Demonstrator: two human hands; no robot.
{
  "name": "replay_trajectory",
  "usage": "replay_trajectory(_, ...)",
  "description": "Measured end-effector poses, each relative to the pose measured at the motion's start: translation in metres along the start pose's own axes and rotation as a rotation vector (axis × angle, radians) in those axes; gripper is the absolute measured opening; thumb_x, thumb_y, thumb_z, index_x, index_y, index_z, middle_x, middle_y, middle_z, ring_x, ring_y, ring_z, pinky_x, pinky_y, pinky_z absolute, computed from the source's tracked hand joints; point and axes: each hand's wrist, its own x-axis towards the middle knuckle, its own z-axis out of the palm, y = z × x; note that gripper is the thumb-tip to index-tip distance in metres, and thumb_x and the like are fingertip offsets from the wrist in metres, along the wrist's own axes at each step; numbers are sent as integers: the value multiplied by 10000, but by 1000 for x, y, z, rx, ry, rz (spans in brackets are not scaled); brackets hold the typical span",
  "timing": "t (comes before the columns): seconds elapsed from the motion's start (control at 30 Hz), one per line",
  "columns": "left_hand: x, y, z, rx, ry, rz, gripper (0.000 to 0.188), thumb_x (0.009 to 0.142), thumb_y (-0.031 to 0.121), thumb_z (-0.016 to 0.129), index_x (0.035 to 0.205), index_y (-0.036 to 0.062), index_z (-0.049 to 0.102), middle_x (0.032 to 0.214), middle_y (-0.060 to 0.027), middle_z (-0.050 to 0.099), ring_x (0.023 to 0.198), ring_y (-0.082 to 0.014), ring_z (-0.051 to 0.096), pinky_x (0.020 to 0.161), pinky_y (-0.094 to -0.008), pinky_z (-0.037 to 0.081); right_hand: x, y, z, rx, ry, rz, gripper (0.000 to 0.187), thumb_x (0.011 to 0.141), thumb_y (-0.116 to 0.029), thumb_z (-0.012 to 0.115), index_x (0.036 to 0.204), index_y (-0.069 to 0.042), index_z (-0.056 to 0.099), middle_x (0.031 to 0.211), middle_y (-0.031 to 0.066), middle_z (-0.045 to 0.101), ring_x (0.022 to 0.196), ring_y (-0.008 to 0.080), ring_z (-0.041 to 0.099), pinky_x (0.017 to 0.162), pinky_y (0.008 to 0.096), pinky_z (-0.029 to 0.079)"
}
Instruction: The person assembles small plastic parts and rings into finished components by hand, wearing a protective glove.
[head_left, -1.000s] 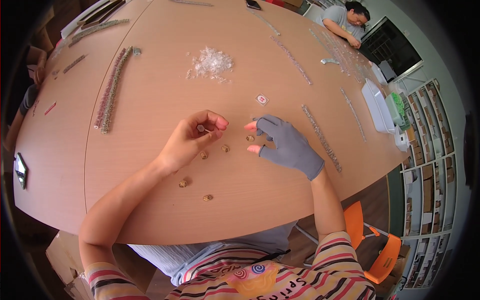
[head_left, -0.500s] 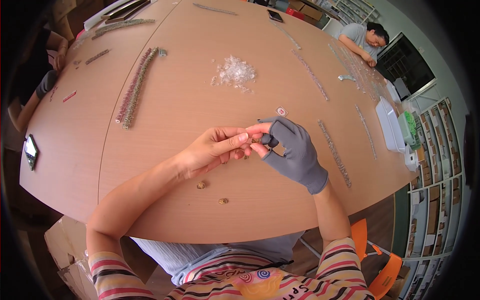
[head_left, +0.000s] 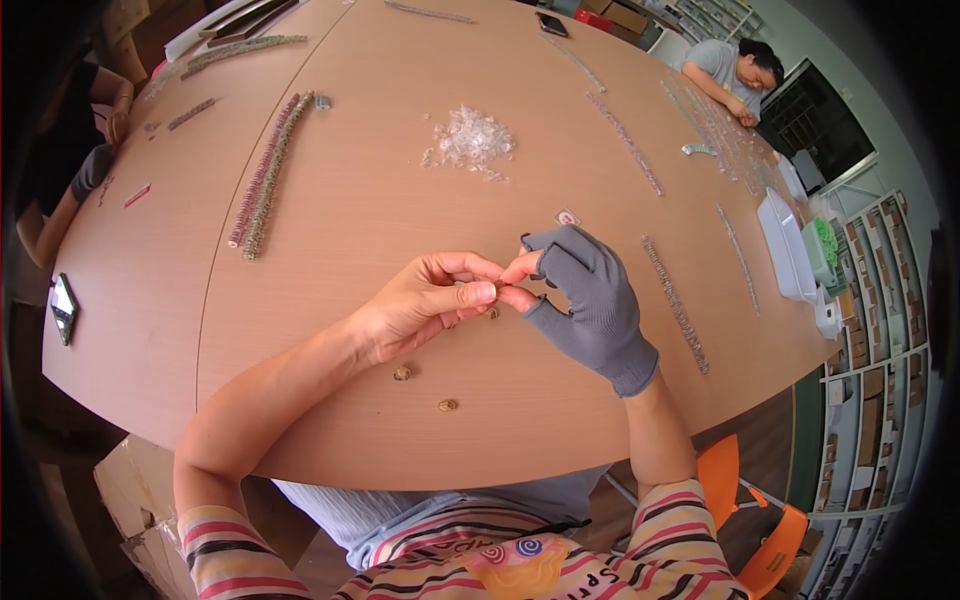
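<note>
**A:** Head view, looking down on a large rounded wooden table (head_left: 400,130) that fills most of the frame. What are the hands doing?

**B:** They meet at the centre of the frame, just above the tabletop. The bare left hand (head_left: 425,300) comes in from the lower left, its fingers curled and its thumb and forefinger pinched together. The right hand (head_left: 585,295), in a grey fingerless glove, comes in from the lower right, with its bare fingertips pressed against those of the left.

**A:** Is anything held between them?

**B:** Yes. A tiny brown piece (head_left: 499,287) is pinched where the fingertips of both hands meet. It is too small to tell what it is.

**A:** What lies near the hands?

**B:** Two more small brown bits (head_left: 403,373) rest on the table below the left hand, towards the lower centre. Another sits just under the joined fingertips.

**A:** And further off?

**B:** In the upper centre lies a heap of clear crystal-like bits (head_left: 470,140). In the upper left are two long beaded strips (head_left: 265,180), side by side. More thin strips run along the right side of the table, one of them (head_left: 675,300) just right of the gloved hand. A white tray (head_left: 785,250) sits at the right edge, and another person (head_left: 730,70) leans on the table in the upper right corner.
</note>
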Motion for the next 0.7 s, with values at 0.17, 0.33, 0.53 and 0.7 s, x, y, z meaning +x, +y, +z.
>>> replay_trajectory(0.17, -1, 0, -1, 7, -49, 14, 236, 932, 142, 702, 1140, 36, 675, 1142, -150, 706, 1024, -134, 641, 896, -235, 500, -1, -3, 5, -30, 87, -52, 193, 798, -183, 779, 925, -114, 650, 928, 30, 637, 847, 230, 641, 704, 366, 509)
replay_trajectory(0.33, -2, 0, -1, -20, -82, 55, 216, 969, 141, 651, 1157, 37, 678, 1205, -147, 693, 1150, -193, 646, 977, -269, 477, -2, -3, 7, -81, 126, -82, 171, 794, -177, 774, 910, -129, 658, 911, 19, 641, 824, 222, 640, 684, 358, 508)
replay_trajectory(0.53, -1, 3, 5, -15, -3, 25, 228, 896, 119, 745, 1101, 34, 694, 1003, -83, 716, 887, -79, 626, 796, -207, 521, -1, -4, 9, -106, 116, -91, 173, 791, -169, 763, 910, -120, 647, 897, 13, 630, 797, 218, 628, 660, 363, 499)
replay_trajectory(0.7, 0, -2, -7, 79, 67, 24, 176, 909, 110, 728, 1065, 35, 696, 1036, -96, 721, 884, -81, 619, 778, -201, 502, -2, -4, 11, -232, 20, -111, 255, 776, -106, 731, 981, -102, 581, 947, 23, 588, 819, 221, 603, 652, 351, 485)
